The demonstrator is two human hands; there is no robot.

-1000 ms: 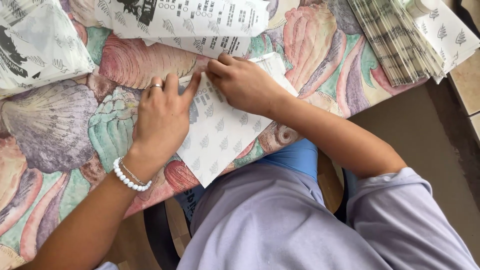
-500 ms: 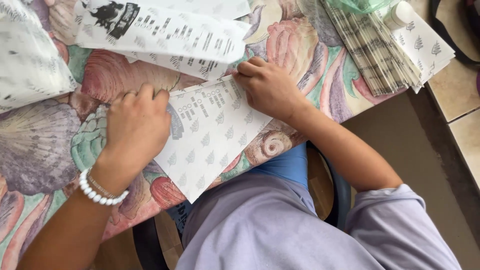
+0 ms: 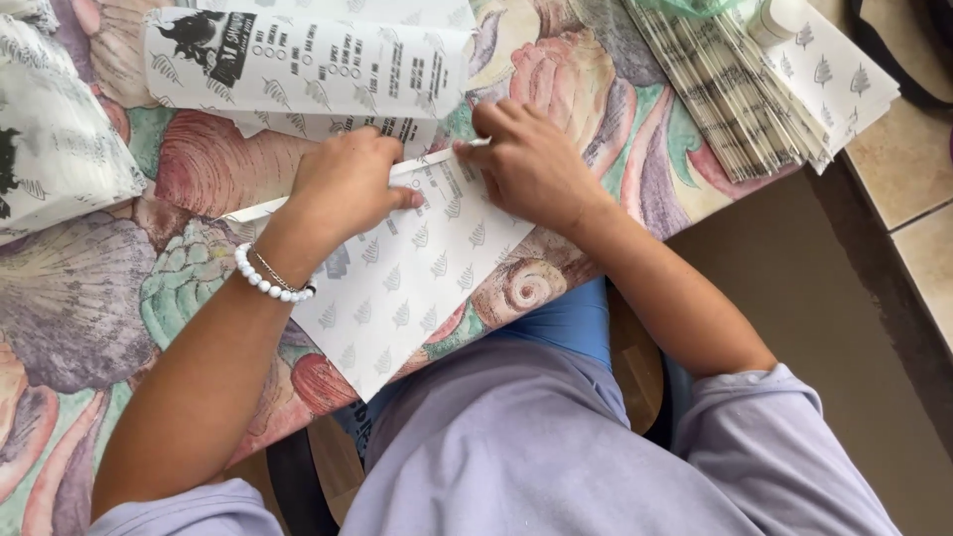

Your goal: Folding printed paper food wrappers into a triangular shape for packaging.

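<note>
Folding is in hand: left hand [image 3: 347,184] and right hand [image 3: 526,164] press closed fingers onto the printed paper sheet [image 3: 397,288] at the worktop [image 3: 89,288] edge. Creasing the folded edge likely calls for firm, even pressure.

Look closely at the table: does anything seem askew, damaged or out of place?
Only slightly: the patterned paper sheet under the left hand and right hand lies askew, one corner overhanging the table edge. No tears or spills show.
</note>
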